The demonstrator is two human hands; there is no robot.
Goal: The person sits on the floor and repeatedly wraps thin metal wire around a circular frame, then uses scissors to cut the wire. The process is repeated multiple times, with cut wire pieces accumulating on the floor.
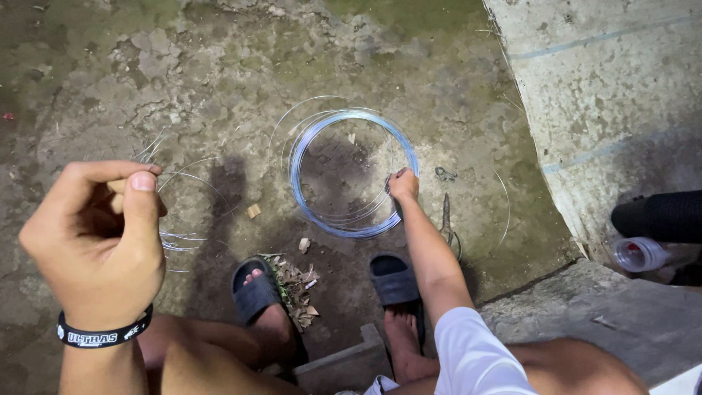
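Left hand [99, 238] pinches thin wire strands [175, 212] between thumb and forefinger; right hand [404, 184], extended low, closes on the rim of the bluish wire coil [351, 175] lying on the concrete floor [219, 88]. Risk: springy loops may tangle or whip loose if either pinch slackens. Pliers [447, 219] lie just right of the lower grip.

From my view, the open floor [110, 80] from nine to twelve o'clock gives a hand the most room; only cracked concrete lies there. The wire coil [353, 174] lies on the floor at centre, with loose strands [183, 219] at nine o'clock of it. At three o'clock the concrete wall [607, 95] closes that side off. Pliers [447, 219] lie in the narrow strip between coil and wall. At six o'clock two slippered feet [256, 292] and a leaf pile [296, 281] crowd the floor.
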